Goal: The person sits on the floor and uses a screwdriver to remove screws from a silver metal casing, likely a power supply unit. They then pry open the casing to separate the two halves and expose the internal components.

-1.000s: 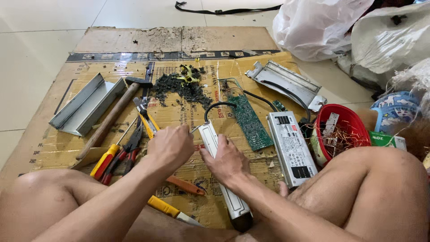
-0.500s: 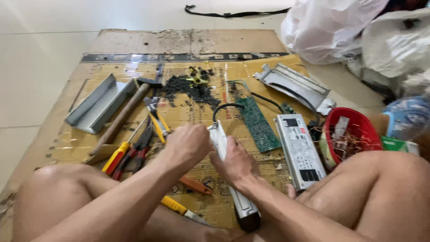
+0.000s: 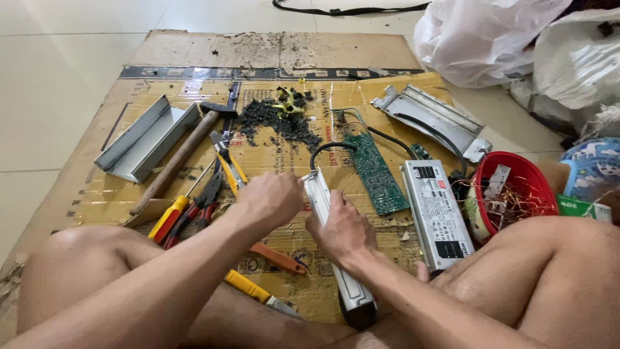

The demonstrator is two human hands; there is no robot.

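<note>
Hands (image 3: 274,197) (image 3: 342,226) gripped a long metal driver housing (image 3: 336,249) on cardboard (image 3: 194,48).
Left pinched its cable end, right clasped the middle; casing remained closed, while a bare circuit board (image 3: 374,171) lay beside.

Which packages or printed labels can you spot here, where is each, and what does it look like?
Grey metal power unit, right of the hands: white and black labels.
Green box, far right: white lettering.
White plastic bags, top right.
Printed cardboard sheet, under everything.

Pale tiled floor (image 3: 58,97) under worn cardboard sheet (image 3: 271,52), evenly lit.
</note>
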